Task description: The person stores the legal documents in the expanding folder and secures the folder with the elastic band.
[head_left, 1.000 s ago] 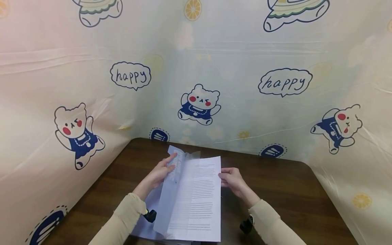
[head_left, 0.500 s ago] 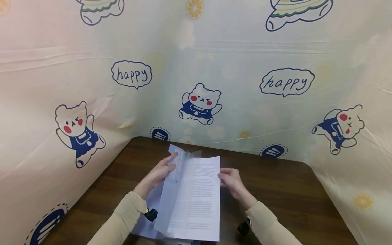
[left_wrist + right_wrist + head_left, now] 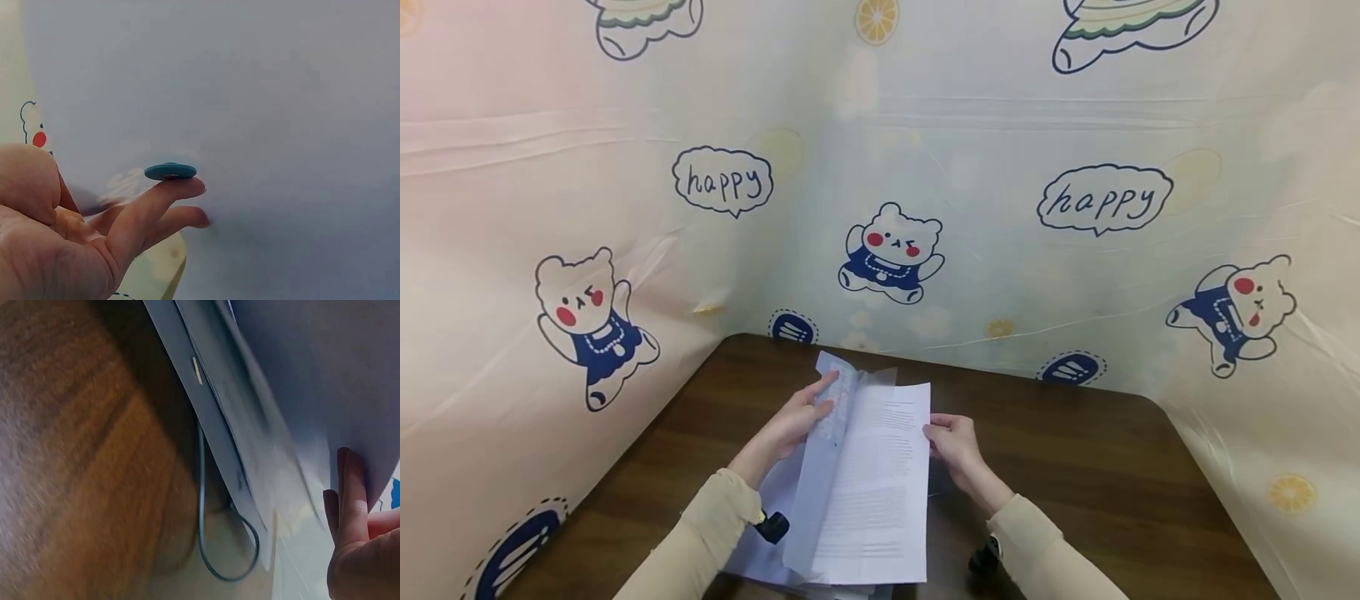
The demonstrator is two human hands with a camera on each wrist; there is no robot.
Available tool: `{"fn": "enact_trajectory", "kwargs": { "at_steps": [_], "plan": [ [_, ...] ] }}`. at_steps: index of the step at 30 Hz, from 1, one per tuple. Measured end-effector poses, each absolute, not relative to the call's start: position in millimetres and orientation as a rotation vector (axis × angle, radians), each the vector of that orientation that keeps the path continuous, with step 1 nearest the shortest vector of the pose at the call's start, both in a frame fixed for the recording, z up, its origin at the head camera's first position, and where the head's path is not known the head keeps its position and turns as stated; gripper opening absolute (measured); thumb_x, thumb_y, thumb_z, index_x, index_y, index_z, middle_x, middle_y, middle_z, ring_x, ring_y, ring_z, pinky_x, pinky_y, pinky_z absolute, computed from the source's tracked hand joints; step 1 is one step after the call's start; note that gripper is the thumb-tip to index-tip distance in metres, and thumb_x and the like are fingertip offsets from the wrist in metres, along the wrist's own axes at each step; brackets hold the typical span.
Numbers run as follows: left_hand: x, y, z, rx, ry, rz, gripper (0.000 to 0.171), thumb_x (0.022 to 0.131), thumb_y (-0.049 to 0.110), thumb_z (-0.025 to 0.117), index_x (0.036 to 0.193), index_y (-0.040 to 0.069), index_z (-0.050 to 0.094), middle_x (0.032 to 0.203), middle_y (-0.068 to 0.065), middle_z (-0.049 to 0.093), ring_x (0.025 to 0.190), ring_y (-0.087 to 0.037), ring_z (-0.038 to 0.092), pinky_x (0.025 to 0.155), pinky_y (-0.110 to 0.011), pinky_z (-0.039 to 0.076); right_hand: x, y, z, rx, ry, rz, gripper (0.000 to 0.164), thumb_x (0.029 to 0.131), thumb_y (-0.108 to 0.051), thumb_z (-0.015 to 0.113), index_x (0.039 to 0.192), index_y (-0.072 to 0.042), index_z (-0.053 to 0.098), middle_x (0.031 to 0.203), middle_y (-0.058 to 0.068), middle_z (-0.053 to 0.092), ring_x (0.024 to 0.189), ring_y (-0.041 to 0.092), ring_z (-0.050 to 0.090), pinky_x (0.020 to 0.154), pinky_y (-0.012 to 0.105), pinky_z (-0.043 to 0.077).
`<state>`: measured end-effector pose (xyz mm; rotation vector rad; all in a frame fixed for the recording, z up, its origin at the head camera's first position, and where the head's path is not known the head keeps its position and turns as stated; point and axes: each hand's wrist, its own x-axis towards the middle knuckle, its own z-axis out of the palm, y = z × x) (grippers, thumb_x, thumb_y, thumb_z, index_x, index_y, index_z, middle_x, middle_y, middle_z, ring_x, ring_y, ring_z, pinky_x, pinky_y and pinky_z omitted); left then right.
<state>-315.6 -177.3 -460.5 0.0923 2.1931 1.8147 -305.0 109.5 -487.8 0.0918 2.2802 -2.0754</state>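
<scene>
A pale blue document folder [image 3: 816, 492] lies with its cover raised and curling to the left. My left hand [image 3: 797, 421] holds that cover near its top, with fingertips on the surface printed with pale lettering. In the left wrist view, a round blue button [image 3: 170, 170] sits just above the index fingertip. Printed white paper [image 3: 880, 500] stands against the inside of the cover, partly behind a clear plastic layer. My right hand [image 3: 955, 442] pinches the paper's right edge in its upper part, thumb in front and fingers behind.
Under everything is a dark brown wooden table [image 3: 1075, 483]. From the folder's edge a thin grey elastic cord [image 3: 201, 500] loops out over the table. Printed cloth curtains [image 3: 985, 150] enclose the table at the back and both sides.
My right hand and the paper's right edge have shifted a little to the left, toward the folder cover. The left hand keeps its hold almost unmoved.
</scene>
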Motion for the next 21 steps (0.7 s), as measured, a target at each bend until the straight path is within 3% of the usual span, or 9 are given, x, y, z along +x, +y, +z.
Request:
{"fn": "enact_trajectory", "kwargs": {
  "at_steps": [6, 9, 14, 21],
  "plan": [
    [-312, -178, -460, 0.096, 2.177, 1.827, 0.064, 0.117, 0.015, 0.046, 0.177, 0.025, 0.025, 0.186, -0.021, -0.005, 0.168, -0.057, -0.006, 0.127, -0.083, 0.015, -294, 119, -489, 0.097, 2.304, -2.018, 0.035, 0.105, -0.010, 0.071, 0.129, 0.017, 0.068, 0.100, 0.023, 0.082, 0.073, 0.014, 0.076, 0.059, 0.024, 0.062],
    [-312, -178, -460, 0.090, 2.180, 1.818, 0.064, 0.117, 0.016, 0.046, 0.177, 0.026, 0.025, 0.186, -0.020, -0.005, 0.168, -0.057, -0.006, 0.126, -0.084, 0.015, -282, 131, -485, -0.014, 2.265, -1.896, 0.035, 0.106, -0.014, 0.072, 0.127, 0.014, 0.069, 0.094, 0.017, 0.083, 0.068, 0.017, 0.077, 0.060, 0.029, 0.065],
    [-311, -179, -458, 0.088, 2.194, 1.804, 0.064, 0.117, 0.016, 0.045, 0.177, 0.025, 0.024, 0.186, -0.020, -0.005, 0.168, -0.057, -0.007, 0.126, -0.085, 0.014, -262, 147, -477, -0.235, 2.123, -1.730, 0.037, 0.109, -0.012, 0.068, 0.134, 0.016, 0.063, 0.096, 0.022, 0.084, 0.068, 0.021, 0.081, 0.067, 0.039, 0.069],
    [-313, -182, -459, 0.096, 2.202, 1.805, 0.064, 0.118, 0.015, 0.044, 0.177, 0.023, 0.022, 0.186, -0.021, -0.004, 0.168, -0.057, -0.006, 0.127, -0.083, 0.016, -250, 141, -475, -0.274, 2.070, -1.765, 0.041, 0.105, -0.006, 0.070, 0.135, 0.019, 0.059, 0.097, 0.023, 0.084, 0.066, 0.016, 0.079, 0.067, 0.036, 0.069]
  ]
}}
